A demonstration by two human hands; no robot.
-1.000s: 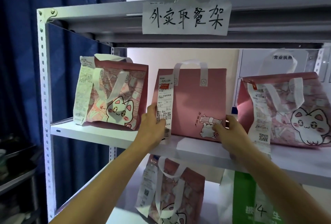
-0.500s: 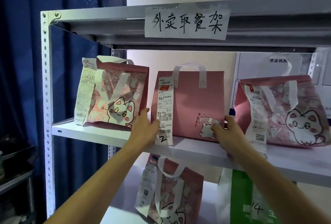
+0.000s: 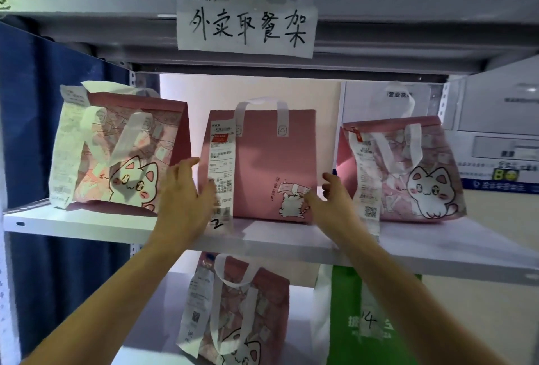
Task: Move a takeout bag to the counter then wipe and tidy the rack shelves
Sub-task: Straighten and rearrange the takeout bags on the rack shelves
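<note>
The plain pink bag (image 3: 262, 160) is standing upright in the middle of the rack's upper shelf (image 3: 87, 226), between two cat-print bags. The left hand (image 3: 186, 198) is cupping its lower left edge, thumb lying over the long receipt (image 3: 220, 169) stuck to the front; the right hand (image 3: 332, 204) is reaching to the lower right corner with loosely spread fingers, touching or nearly touching the bag. I cannot tell that either hand is gripping firmly yet.

The likely trouble: the bag is being taken by its soft sides, not by the white handles (image 3: 261, 117) on top, so it may be squeezing inward and tipping its contents as it comes off the shelf. The thumb on the receipt could be tearing or peeling it.

The left cat bag (image 3: 116, 149) is sitting just beside the left hand, and the right cat bag (image 3: 402, 169) with its hanging receipt just beside the right hand; either may get dragged or knocked forward. Overhead, the top shelf with the handwritten sign (image 3: 246, 28) is limiting any upward lift. Below, another cat bag (image 3: 233, 312) and a green bag (image 3: 370, 321) are standing under the arms.
</note>
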